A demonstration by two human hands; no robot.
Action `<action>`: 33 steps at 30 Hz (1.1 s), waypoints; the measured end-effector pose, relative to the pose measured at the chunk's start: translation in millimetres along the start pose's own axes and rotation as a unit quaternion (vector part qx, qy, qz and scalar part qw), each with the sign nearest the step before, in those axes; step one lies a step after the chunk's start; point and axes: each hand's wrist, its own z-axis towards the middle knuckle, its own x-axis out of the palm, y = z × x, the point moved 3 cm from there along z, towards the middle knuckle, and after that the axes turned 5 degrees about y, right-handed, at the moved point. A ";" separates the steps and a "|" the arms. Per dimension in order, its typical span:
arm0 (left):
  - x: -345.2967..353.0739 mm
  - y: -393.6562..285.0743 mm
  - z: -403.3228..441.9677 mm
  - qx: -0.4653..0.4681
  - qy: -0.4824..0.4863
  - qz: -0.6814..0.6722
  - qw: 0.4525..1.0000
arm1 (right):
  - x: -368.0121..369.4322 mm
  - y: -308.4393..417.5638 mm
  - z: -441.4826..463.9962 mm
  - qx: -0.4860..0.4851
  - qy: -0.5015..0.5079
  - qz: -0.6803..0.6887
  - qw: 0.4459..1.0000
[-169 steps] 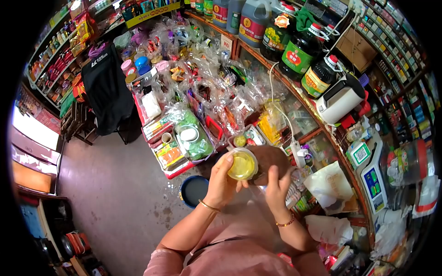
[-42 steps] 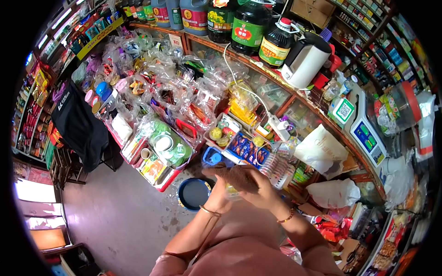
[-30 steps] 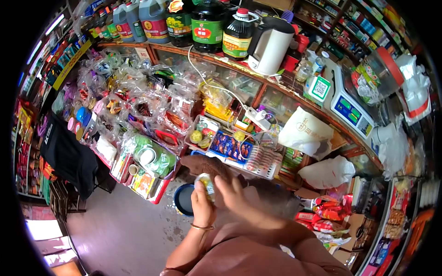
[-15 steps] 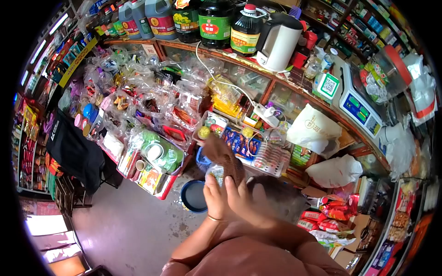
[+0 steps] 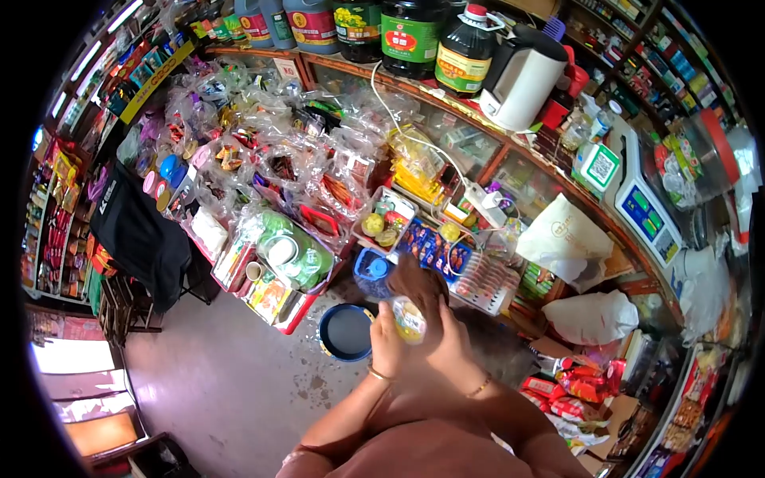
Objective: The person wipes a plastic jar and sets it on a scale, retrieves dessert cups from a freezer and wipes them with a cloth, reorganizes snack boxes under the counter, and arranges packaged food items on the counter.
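My left hand [image 5: 386, 344] is closed on a small round container with a pale, colourful top [image 5: 409, 319]; its fingertips press the left rim. My right hand [image 5: 453, 350] is at the container's other side, its fingers around a dark brown cloth [image 5: 421, 285] that bunches up above the container. Motion blurs the cloth and part of the right hand. Just beyond the hands stands a clear bluish jug with a blue cap [image 5: 378, 268]. A round blue-rimmed basin [image 5: 324, 338] sits on the floor to the left of my left hand.
Bagged goods [image 5: 279, 167] pile up on the left display. Trays of small packets [image 5: 434, 248] lie ahead. Behind them runs a glass-fronted counter with large bottles [image 5: 410, 40], an electric kettle [image 5: 526, 84] and a scale [image 5: 647, 209]. Red packages [image 5: 582, 382] lie at right.
The cloth has moved lower and right, baring the container's round top and the blue-capped jug. My hands have shifted slightly right, and the camera view has turned a little.
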 end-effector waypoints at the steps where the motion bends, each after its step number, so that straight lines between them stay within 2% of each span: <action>1: -4.1 7.0 1.4 0.007 -0.007 0.051 0.999 | 4.3 -12.2 -1.5 0.095 -0.004 0.235 0.967; 3: -14.2 23.1 8.0 -0.009 -0.022 0.148 0.989 | 2.5 -15.1 5.9 0.186 0.040 0.220 0.957; 4: -23.4 37.9 17.7 0.019 -0.023 0.190 0.981 | 1.5 -16.5 9.4 0.230 0.064 0.211 0.948; 5: -35.4 55.5 32.9 -0.017 -0.040 0.164 0.985 | 15.9 -59.5 -5.0 0.326 0.011 0.446 0.834; 6: -44.4 66.4 46.5 -0.053 -0.058 0.137 0.987 | 27.3 -90.3 -19.4 0.395 -0.044 0.644 0.654; 7: -27.1 38.6 57.5 -0.136 -0.070 0.019 0.988 | 23.3 -106.4 -28.5 0.400 -0.010 0.663 0.632; 8: -60.0 77.6 96.2 -0.032 -0.093 0.107 0.989 | 16.1 -99.7 -25.3 0.411 -0.052 0.685 0.599; 10: -69.1 81.7 149.5 -0.025 -0.082 0.212 0.973 | 5.7 -111.3 -28.9 0.412 -0.133 0.651 0.623; 11: -78.2 92.6 177.3 -0.009 -0.096 0.248 0.964 | -1.1 -117.5 -35.9 0.421 -0.135 0.651 0.616; 12: -88.3 106.5 211.5 0.010 -0.108 0.283 0.953 | -13.1 -128.8 -41.1 0.439 -0.142 0.604 0.650; 13: -101.7 120.4 244.6 0.081 -0.123 0.346 0.927 | -24.2 -138.9 -45.8 0.455 -0.148 0.554 0.681; 16: -107.3 127.0 303.8 0.258 -0.138 0.533 0.794 | -50.8 -158.0 -56.7 0.473 -0.192 0.524 0.682; 17: -111.0 134.8 318.9 0.205 -0.137 0.515 0.821 | -58.1 -165.3 -60.1 0.490 -0.198 0.510 0.678; 18: -104.0 132.1 327.9 0.228 -0.113 0.550 0.795 | -63.2 -177.5 -68.6 0.496 -0.200 0.511 0.673; 21: -87.1 135.8 337.2 0.189 -0.084 0.591 0.780 | -72.2 -202.4 -79.5 0.510 -0.230 0.480 0.676; 23: -80.7 142.4 340.9 0.244 -0.017 0.718 0.652 | -75.4 -207.4 -78.5 0.517 -0.214 0.485 0.672; 24: -81.4 147.2 342.8 0.242 -0.011 0.719 0.651 | -76.7 -208.1 -77.4 0.522 -0.195 0.489 0.671; 26: -78.1 159.7 340.5 0.252 0.101 0.744 0.611 | -77.3 -206.5 -73.1 0.532 -0.204 0.478 0.668; 28: -53.3 138.2 327.2 0.250 0.130 0.738 0.614 | -80.9 -208.4 -73.2 0.538 -0.210 0.469 0.668; 30: -9.0 129.1 308.5 0.272 0.167 0.674 0.666 | -85.7 -212.0 -75.6 0.520 -0.174 0.528 0.649; 32: 35.8 143.9 302.4 0.308 0.243 0.676 0.624 | -92.1 -210.7 -60.5 0.503 -0.171 0.542 0.651; 33: 51.0 156.8 307.2 0.281 0.239 0.689 0.624 | -94.6 -209.7 -52.9 0.487 -0.164 0.560 0.650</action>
